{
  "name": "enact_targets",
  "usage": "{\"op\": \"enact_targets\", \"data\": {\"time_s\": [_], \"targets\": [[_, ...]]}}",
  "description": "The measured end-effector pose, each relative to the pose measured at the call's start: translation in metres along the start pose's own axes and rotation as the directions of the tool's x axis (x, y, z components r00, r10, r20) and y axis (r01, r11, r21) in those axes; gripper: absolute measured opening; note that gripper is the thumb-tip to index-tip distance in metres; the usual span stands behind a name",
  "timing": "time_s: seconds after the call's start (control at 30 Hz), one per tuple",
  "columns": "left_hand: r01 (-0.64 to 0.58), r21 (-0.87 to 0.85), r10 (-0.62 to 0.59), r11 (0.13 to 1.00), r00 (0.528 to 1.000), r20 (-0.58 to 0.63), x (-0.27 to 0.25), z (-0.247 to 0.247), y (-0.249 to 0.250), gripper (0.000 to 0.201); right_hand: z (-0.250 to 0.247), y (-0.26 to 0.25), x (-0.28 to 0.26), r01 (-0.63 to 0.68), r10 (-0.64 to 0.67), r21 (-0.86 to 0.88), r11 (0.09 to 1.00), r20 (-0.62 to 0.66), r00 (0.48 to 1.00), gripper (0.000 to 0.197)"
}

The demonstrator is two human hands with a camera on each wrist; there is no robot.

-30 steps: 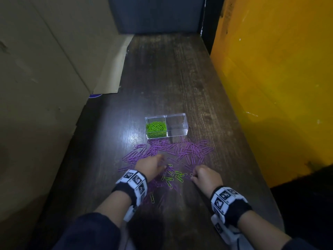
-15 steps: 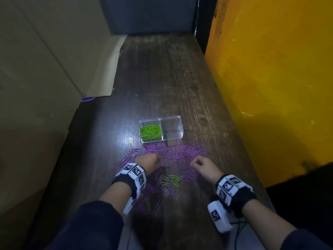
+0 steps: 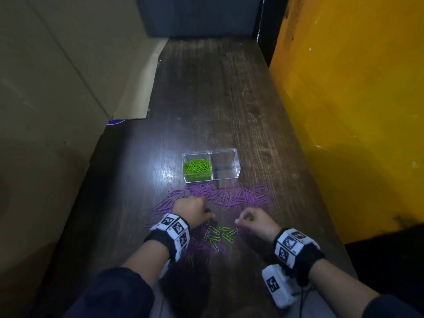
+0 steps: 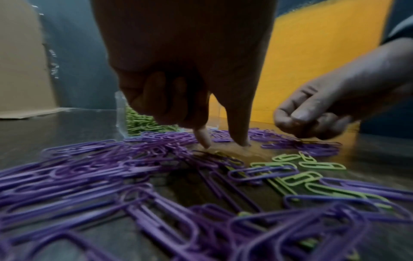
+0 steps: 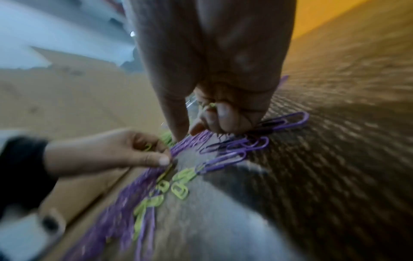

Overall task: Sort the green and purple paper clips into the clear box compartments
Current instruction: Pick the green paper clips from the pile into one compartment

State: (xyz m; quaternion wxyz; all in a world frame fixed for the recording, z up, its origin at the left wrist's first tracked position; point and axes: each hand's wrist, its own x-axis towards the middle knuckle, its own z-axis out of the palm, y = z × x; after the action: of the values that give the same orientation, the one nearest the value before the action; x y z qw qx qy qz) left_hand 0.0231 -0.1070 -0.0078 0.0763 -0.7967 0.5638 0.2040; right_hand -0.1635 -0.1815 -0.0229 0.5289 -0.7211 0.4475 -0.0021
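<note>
A clear two-compartment box (image 3: 237, 167) stands mid-table; its left compartment holds green clips (image 3: 197, 167) and its right one looks bare. Purple clips (image 3: 231, 196) lie spread in front of it. A small cluster of loose green clips (image 3: 220, 235) lies between my hands. My left hand (image 3: 210, 214) has curled fingers, with its thumb and forefinger tips on the table among the purple clips (image 4: 100, 159). The right wrist view shows a green clip (image 5: 147, 147) inside those curled fingers. My right hand (image 3: 241, 220) is curled round a few green clips (image 5: 211, 105).
The dark wooden table (image 3: 218, 99) is narrow. A cardboard wall (image 3: 57, 88) runs along its left side and a yellow wall (image 3: 355, 111) along its right. A cardboard flap (image 3: 140, 92) rests on the far left of the table.
My right hand has shifted forward and a little left, away from the table's near right. My left hand has crept slightly forward by the purple clips. The head view has tilted.
</note>
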Motion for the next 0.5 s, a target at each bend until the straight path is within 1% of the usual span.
{"op": "enact_targets", "data": {"time_s": [0.03, 0.07, 0.1, 0.13, 0.17, 0.2, 0.27, 0.37, 0.4, 0.43, 0.5], "targets": [[-0.007, 0.026, 0.007, 1.0, 1.0, 0.012, 0.0, 0.003, 0.004, 0.046, 0.004, -0.002, 0.001, 0.061, -0.06, -0.108, 0.992, 0.011, 0.998, 0.02], [-0.008, 0.038, 0.007, 0.999, 1.0, 0.022, 0.001, 0.005, 0.007, 0.047, 0.008, -0.005, 0.001, 0.117, -0.105, -0.268, 0.956, 0.06, 0.993, 0.012], [-0.002, 0.035, 0.001, 0.999, 0.999, 0.036, 0.003, 0.006, 0.009, 0.045, 0.011, -0.009, 0.002, 0.191, -0.148, -0.447, 0.874, 0.128, 0.981, 0.009], [0.005, 0.019, -0.006, 1.0, 0.998, 0.055, 0.004, 0.005, 0.01, 0.04, 0.012, -0.012, 0.002, 0.251, -0.168, -0.595, 0.764, 0.191, 0.967, 0.018], [0.013, -0.005, -0.013, 1.0, 0.997, 0.075, 0.006, 0.006, 0.01, 0.036, 0.013, -0.015, 0.004, 0.285, -0.171, -0.677, 0.678, 0.232, 0.958, 0.024], [0.022, -0.032, -0.019, 0.999, 0.995, 0.095, 0.007, 0.006, 0.011, 0.031, 0.013, -0.018, 0.005, 0.294, -0.162, -0.715, 0.635, 0.249, 0.955, 0.025], [0.034, -0.079, -0.025, 0.996, 0.993, 0.117, 0.007, 0.007, 0.01, 0.026, 0.013, -0.021, 0.009, 0.311, -0.154, -0.743, 0.593, 0.275, 0.949, 0.021], [0.013, -0.066, -0.008, 0.998, 0.997, 0.074, 0.004, 0.009, 0.006, 0.028, 0.014, -0.024, 0.013, 0.338, -0.144, -0.728, 0.596, 0.317, 0.937, 0.014], [0.006, -0.061, -0.003, 0.998, 0.999, 0.053, 0.002, 0.009, 0.004, 0.032, 0.013, -0.025, 0.015, 0.338, -0.158, -0.705, 0.624, 0.31, 0.937, 0.01], [0.005, -0.055, -0.003, 0.998, 0.999, 0.043, 0.0, 0.008, 0.0, 0.037, 0.011, -0.026, 0.017, 0.327, -0.174, -0.651, 0.685, 0.29, 0.941, 0.007], [0.009, -0.016, -0.008, 1.0, 0.998, 0.057, -0.002, 0.006, -0.005, 0.043, 0.003, -0.025, 0.02, 0.259, -0.181, -0.478, 0.839, 0.204, 0.962, 0.024]]}}
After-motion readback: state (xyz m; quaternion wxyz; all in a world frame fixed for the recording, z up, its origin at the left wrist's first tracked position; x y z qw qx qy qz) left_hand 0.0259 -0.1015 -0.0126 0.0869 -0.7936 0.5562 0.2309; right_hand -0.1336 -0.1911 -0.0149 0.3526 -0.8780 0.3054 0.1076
